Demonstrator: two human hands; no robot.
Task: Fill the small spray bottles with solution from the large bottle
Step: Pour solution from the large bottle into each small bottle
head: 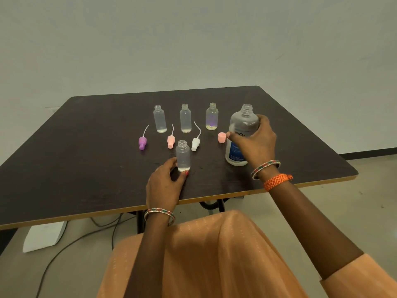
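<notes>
The large clear bottle (242,127) with a blue label stands uncapped on the dark table (90,147) at the right; my right hand (255,143) grips its side. My left hand (166,181) holds the base of an uncapped small bottle (183,154) standing near the table's front. Three more open small bottles stand in a row behind: left (160,119), middle (185,119), right (212,117). Each holds a little liquid at the bottom. Spray tops lie between the rows: purple (142,143), pink (171,141), white (195,143).
A pink cap (222,137) stands just left of the large bottle. Below the table's front edge are my orange-clad lap (193,254), a white box (45,235) on the floor and dark cables (86,233). A plain wall rises behind the table.
</notes>
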